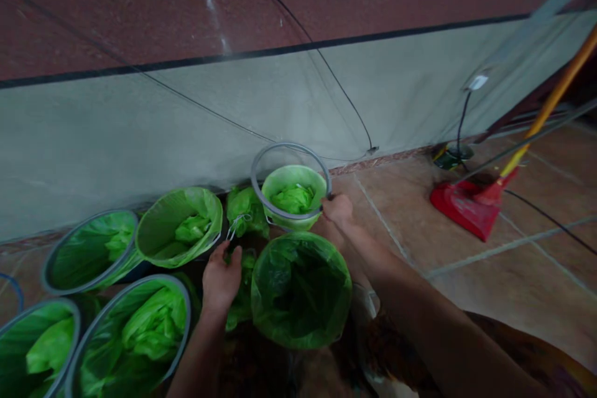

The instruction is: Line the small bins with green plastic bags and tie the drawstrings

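My right hand [339, 208] grips the near right edge of a grey plastic ring [289, 145]. The ring is tilted over a small light-green-lined bin [303, 221] with a crumpled green bag [293, 199] inside. My left hand [222, 278] is beside a tied green bag [247, 205] with white strings; its thumb and fingers are apart, with nothing visible between them. Between my forearms stands a bin lined with a green bag [302, 323], which is folded over its rim and has a dark interior.
Several green-lined bins crowd the left, among them a grey-rimmed bin [175, 280] and a bin without a ring [153, 239]. Behind runs a wall [140, 130] with hanging black cables [342, 87]. A red dustpan [471, 211] and a yellow pole [550, 106] stand at right.
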`<act>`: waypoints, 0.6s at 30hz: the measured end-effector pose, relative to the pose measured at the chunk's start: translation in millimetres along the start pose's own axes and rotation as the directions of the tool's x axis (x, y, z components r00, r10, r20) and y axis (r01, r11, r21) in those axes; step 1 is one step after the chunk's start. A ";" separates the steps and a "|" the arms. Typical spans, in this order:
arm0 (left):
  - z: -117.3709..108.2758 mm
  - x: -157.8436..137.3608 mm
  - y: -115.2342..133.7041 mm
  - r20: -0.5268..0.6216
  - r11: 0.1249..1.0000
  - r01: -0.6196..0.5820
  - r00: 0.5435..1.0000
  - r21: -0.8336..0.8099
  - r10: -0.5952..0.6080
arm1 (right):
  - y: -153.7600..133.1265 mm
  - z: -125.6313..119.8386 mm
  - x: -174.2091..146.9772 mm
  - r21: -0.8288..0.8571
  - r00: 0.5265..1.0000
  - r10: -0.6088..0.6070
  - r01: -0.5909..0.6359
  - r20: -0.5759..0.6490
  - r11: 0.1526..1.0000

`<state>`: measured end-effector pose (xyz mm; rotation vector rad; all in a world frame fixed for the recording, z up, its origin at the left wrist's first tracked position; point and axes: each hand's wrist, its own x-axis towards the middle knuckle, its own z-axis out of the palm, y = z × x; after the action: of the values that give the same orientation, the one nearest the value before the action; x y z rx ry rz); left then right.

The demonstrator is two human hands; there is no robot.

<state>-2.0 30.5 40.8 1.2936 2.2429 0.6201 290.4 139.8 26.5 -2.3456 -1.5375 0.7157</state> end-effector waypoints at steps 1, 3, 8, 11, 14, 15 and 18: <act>-5.5 1.4 -0.5 -0.004 0.997 0.024 1.000 -0.080 -0.025 | 8.7 -3.5 -13.5 0.008 1.000 0.005 -0.005 -0.001 1.000; -13.5 1.1 -1.4 0.041 0.960 0.081 0.996 -0.268 -0.073 | 31.6 -5.6 -45.9 0.027 1.000 -0.009 0.010 -0.020 1.000; -10.2 -19.1 -0.9 0.357 0.862 0.246 0.931 -0.444 -0.082 | 87.8 12.6 -120.9 -0.027 1.000 0.001 -0.001 0.026 1.000; 5.1 -34.1 -4.1 0.445 0.912 0.205 0.895 -0.356 -0.028 | 102.0 24.3 -140.1 -0.085 0.999 0.012 -0.008 0.045 0.996; 20.8 -41.5 -9.7 0.437 0.968 0.116 0.900 -0.223 -0.008 | 106.8 29.3 -143.5 -0.122 0.999 0.020 -0.016 0.035 0.992; 24.7 -42.2 -11.1 0.421 0.982 0.080 0.907 -0.172 -0.001 | 108.2 30.4 -143.2 -0.124 0.999 0.027 -0.022 0.037 0.992; 30.4 -42.2 -12.3 0.397 0.999 -0.025 0.917 -0.034 0.036 | 114.0 34.5 -143.9 -0.124 0.998 0.053 -0.047 0.045 0.991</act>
<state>26.7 -7.8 17.1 1.3080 1.8774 0.3562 315.5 -40.2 -16.7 -2.4813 -1.5901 0.7128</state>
